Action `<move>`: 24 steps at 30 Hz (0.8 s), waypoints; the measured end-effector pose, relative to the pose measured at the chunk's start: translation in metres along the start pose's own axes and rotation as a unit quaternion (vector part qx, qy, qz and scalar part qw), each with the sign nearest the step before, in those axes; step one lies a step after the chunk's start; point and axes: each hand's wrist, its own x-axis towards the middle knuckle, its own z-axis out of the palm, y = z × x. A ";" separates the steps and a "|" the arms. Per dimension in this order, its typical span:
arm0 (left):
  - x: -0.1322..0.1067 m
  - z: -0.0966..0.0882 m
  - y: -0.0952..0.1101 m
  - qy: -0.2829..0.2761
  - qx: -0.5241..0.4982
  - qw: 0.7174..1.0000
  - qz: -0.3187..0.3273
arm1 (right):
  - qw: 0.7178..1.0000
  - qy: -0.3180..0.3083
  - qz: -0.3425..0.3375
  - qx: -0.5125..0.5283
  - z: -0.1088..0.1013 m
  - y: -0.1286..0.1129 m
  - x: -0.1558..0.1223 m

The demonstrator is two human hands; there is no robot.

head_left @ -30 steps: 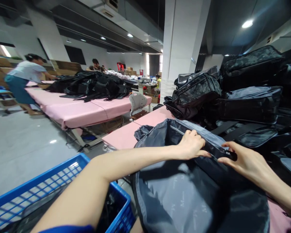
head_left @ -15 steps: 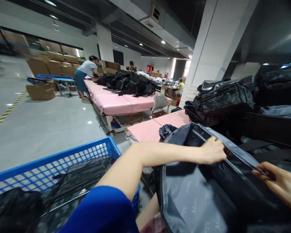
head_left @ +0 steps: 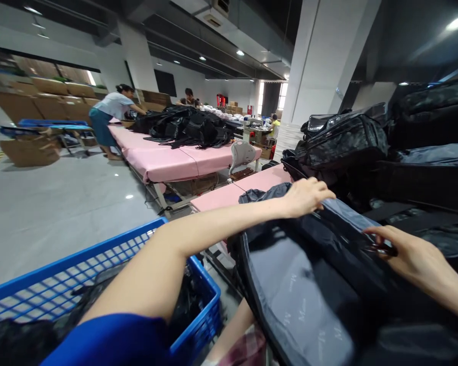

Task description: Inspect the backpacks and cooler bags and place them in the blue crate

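An open black backpack [head_left: 303, 300] with a grey printed lining lies in front of me, its mouth facing up. My left hand [head_left: 308, 197] reaches across to the far rim of the backpack, with its fingers bent and closed at the lining edge. My right hand [head_left: 410, 252] is at the rim's right side, its fingers closed around a small dark tool [head_left: 383, 249] that looks like thread snips. Shadow and the fingers hide most of that tool. The backpack's right part lies in deep shade.
A blue plastic basket [head_left: 212, 300] with black bags stands at lower left. Black bags [head_left: 339, 142] are piled at right on a pink table [head_left: 221, 195]. Behind stands another pink table [head_left: 164, 162] with a heap of backpacks [head_left: 198, 124], where a person [head_left: 112, 112] leans over.
My left hand has moved up and left along the backpack's rim from the piping. My right hand has shifted left and up with the small tool. The view has turned slightly right.
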 end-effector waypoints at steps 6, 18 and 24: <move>-0.015 0.033 0.004 0.033 0.015 0.962 0.272 | 0.951 0.080 -0.244 -0.172 -0.006 -0.035 -0.023; -0.014 0.016 0.045 0.042 -0.005 0.981 0.187 | 0.937 0.111 -0.269 -0.193 -0.006 -0.047 -0.035; 0.002 0.010 0.050 0.006 0.021 0.973 0.230 | 0.937 0.114 -0.267 -0.196 -0.005 -0.044 -0.033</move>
